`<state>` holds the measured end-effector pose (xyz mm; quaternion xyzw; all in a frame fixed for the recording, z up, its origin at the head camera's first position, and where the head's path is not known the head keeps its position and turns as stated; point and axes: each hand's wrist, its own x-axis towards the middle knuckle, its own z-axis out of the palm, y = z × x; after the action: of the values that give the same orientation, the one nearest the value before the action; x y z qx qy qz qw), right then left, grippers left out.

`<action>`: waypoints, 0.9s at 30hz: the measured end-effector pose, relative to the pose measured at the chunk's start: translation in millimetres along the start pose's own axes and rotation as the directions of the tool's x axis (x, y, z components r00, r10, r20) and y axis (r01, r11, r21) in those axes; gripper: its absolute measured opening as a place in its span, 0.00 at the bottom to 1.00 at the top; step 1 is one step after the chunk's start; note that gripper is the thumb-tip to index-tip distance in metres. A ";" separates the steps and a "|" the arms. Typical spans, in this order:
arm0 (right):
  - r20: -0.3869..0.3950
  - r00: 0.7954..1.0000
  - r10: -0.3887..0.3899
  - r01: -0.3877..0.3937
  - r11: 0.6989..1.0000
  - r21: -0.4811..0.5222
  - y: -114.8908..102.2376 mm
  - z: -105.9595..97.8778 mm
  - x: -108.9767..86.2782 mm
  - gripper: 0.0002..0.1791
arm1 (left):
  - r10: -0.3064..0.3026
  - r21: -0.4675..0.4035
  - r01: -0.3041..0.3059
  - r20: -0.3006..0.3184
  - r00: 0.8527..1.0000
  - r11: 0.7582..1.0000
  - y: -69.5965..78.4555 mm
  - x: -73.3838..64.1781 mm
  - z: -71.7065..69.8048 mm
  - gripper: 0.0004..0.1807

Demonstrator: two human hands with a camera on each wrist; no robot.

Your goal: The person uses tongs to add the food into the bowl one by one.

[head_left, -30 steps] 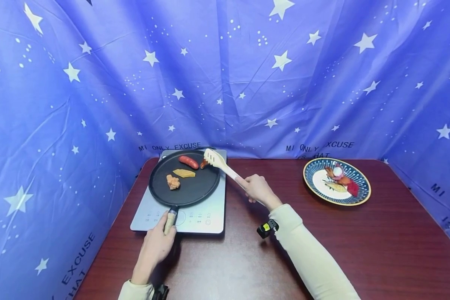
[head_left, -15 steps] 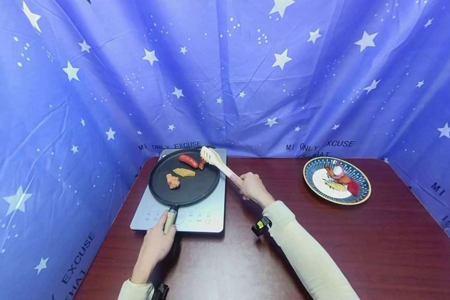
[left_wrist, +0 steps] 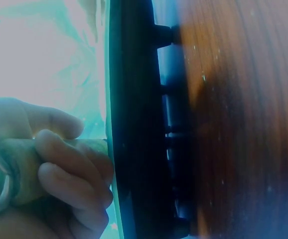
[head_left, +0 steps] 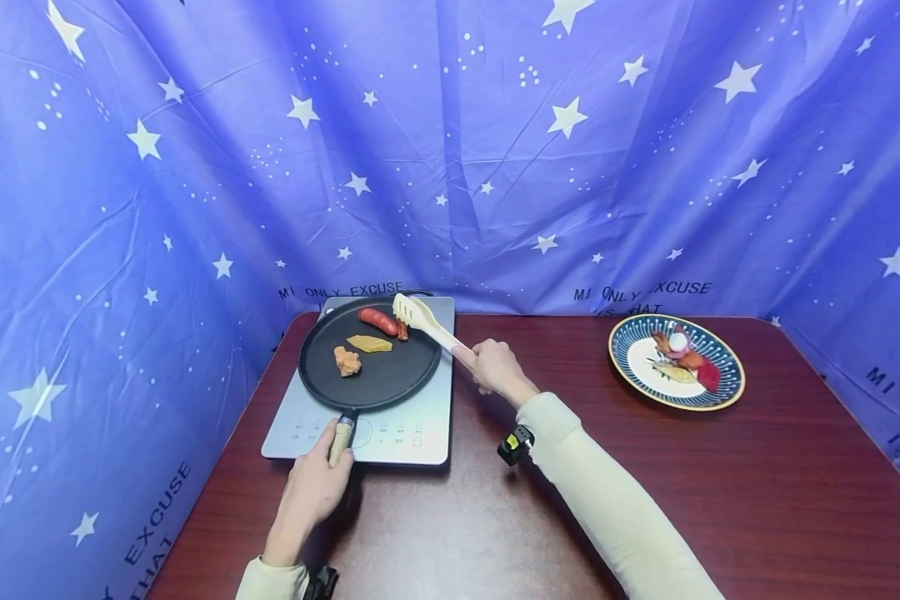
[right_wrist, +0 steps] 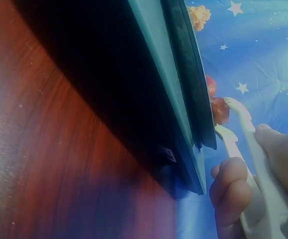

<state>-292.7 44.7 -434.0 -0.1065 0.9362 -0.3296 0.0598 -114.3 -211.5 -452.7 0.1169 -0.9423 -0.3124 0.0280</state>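
My left hand [head_left: 317,486] grips the wooden handle [head_left: 340,443] of a round black frying pan [head_left: 390,387]; the left wrist view has the fingers curled round that handle [left_wrist: 27,169]. My right hand [head_left: 497,369] holds cream tongs [head_left: 427,323] with pinkish handles. In the right wrist view the two arms of the tongs [right_wrist: 243,122] stand apart, their tips beside a reddish-brown piece of food [right_wrist: 220,110]. This small piece [head_left: 402,330] lies by a red sausage [head_left: 377,321]. A yellow wavy slice [head_left: 370,343] and a fried chicken piece [head_left: 347,361] also lie in the pan.
Beneath the pan is a silver induction cooker [head_left: 420,433] on a dark red wooden table [head_left: 570,358]. To the right stands a blue-patterned plate [head_left: 630,379] bearing several food pieces. A blue star-printed curtain [head_left: 450,167] surrounds the table's back and sides.
My right hand and the tongs have moved left over the pan. The reddish-brown piece has shifted slightly left, closer to the sausage. My left hand stays on the handle.
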 end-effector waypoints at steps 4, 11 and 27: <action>-0.007 1.000 -0.005 0.005 0.999 -0.033 -3.2 -1.0 5.2 0.33 | -0.008 -0.002 0.008 0.002 1.000 1.000 -0.4 0.5 0.3 0.32; 0.000 1.000 -0.001 0.001 0.998 -0.059 -8.2 -0.4 12.9 0.31 | -0.009 -0.004 0.009 -0.012 1.000 1.000 -0.9 1.9 1.2 0.33; 0.048 0.999 -0.016 0.021 0.993 -0.120 -18.9 3.5 21.2 0.33 | -0.024 -0.010 0.024 0.009 1.000 1.000 -0.2 1.0 0.0 0.33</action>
<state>-309.5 23.2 -425.7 -0.1263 0.9517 -0.2706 0.0719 -115.3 -211.9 -452.8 0.1265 -0.9394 -0.3180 0.0205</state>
